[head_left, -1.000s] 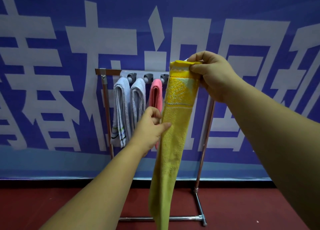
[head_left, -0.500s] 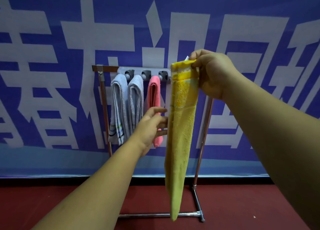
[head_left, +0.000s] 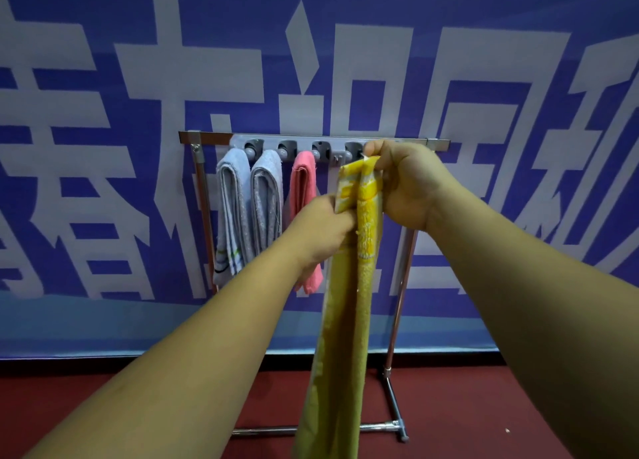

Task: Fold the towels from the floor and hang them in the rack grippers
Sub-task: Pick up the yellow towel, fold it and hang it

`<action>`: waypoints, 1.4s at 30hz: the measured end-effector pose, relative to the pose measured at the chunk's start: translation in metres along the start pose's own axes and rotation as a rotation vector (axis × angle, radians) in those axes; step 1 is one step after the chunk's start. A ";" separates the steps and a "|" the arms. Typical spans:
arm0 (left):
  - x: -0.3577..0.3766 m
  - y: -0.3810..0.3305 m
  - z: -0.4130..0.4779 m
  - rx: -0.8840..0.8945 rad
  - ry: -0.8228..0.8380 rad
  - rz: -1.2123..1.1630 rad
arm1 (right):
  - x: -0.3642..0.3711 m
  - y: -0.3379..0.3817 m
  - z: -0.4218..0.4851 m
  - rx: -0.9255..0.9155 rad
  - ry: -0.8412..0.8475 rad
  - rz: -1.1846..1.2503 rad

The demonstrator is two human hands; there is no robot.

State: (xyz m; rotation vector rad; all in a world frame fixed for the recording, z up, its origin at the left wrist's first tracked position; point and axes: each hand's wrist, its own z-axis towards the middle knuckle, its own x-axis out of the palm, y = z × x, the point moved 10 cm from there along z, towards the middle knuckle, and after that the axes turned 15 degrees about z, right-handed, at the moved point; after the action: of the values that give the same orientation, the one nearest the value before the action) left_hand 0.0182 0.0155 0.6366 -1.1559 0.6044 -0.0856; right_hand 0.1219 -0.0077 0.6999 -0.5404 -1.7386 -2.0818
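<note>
I record that the left hand (head_left: 321, 230), open beside the yellow towel (head_left: 345, 320) half a second ago, now pinches it below the top edge, which the right hand (head_left: 411, 185) grips, brought just under the rack's (head_left: 204, 138) fourth clip (head_left: 353, 147).

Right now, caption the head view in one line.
Left hand and right hand hold a folded yellow towel at a free gripper on the rack, beside two grey towels and a pink towel.
</note>
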 end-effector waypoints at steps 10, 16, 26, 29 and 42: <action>-0.042 0.009 0.005 -0.171 -0.280 0.219 | -0.010 -0.020 -0.012 -0.163 -0.168 -0.904; -0.056 0.015 0.004 -0.216 -0.306 0.235 | -0.001 -0.021 -0.015 -0.216 -0.108 -1.071; -0.070 0.021 0.005 -0.097 -0.084 -0.015 | -0.063 0.008 -0.010 -0.169 -0.411 -0.528; -0.065 0.016 0.002 -0.066 0.000 -0.023 | -0.060 0.002 -0.007 -0.167 -0.343 -0.380; -0.042 0.039 -0.009 -0.388 0.020 -0.429 | -0.039 -0.039 -0.018 0.018 -0.012 -0.309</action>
State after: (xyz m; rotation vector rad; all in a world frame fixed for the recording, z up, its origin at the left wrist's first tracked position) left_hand -0.0303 0.0399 0.6166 -1.6522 0.3898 -0.3589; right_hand 0.1340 -0.0175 0.6440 -0.2932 -1.9498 -2.2661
